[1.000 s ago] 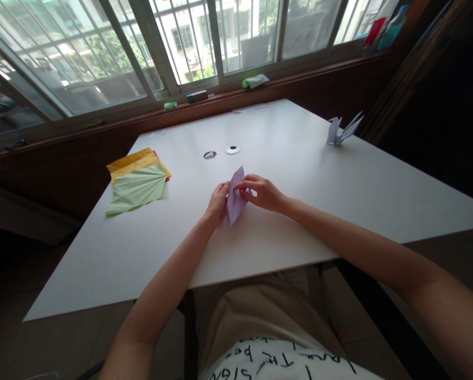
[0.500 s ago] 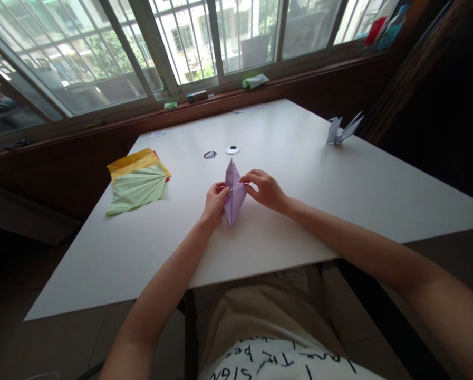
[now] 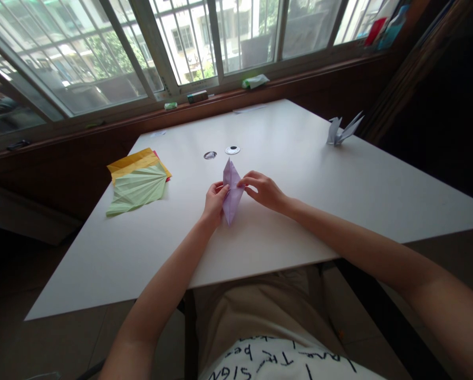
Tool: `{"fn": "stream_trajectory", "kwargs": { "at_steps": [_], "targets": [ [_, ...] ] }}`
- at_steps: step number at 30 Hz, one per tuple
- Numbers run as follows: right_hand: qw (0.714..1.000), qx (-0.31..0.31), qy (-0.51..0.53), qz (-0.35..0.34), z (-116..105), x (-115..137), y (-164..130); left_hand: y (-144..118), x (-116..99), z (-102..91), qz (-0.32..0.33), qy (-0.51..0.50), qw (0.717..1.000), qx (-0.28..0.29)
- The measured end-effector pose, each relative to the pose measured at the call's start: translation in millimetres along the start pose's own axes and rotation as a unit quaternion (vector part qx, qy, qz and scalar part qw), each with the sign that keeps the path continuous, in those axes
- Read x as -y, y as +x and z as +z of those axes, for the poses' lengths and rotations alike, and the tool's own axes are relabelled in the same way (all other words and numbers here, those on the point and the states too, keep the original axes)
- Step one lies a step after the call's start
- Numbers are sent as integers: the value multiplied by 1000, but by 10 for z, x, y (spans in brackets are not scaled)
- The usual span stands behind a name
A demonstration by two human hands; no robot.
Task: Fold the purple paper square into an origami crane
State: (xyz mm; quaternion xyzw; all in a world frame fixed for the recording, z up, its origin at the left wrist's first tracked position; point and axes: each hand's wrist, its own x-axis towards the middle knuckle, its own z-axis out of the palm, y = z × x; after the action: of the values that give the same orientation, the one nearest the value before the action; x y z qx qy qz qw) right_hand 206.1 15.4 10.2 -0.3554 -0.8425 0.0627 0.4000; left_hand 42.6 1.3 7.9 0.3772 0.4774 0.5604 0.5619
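Observation:
A lilac paper fold point(image 3: 232, 196), long and pointed at both ends, stands on the white table point(image 3: 299, 211) in front of me. My left hand point(image 3: 214, 202) pinches its left edge near the middle. My right hand point(image 3: 264, 191) pinches the right edge with thumb and forefinger. The upper tip points away from me, toward the window; the lower tip rests on the table.
A stack of green, yellow and red folded sheets point(image 3: 137, 182) lies at the table's left. A finished pale paper crane point(image 3: 341, 130) stands at the far right. Two small round cable holes point(image 3: 221, 152) sit beyond the fold. The window sill holds small items.
The lilac fold has been raised from lying slanted to standing more upright, and both hands have shifted slightly along its edges. Everything else on the table stays put.

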Motion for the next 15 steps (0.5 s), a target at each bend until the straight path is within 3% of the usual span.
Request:
{"fn": "stream_trajectory", "kwargs": {
  "at_steps": [15],
  "targets": [
    [1000,-15,6,14,-2,38,6,-22,-5,-24,19,34,999,18]
  ]
}}
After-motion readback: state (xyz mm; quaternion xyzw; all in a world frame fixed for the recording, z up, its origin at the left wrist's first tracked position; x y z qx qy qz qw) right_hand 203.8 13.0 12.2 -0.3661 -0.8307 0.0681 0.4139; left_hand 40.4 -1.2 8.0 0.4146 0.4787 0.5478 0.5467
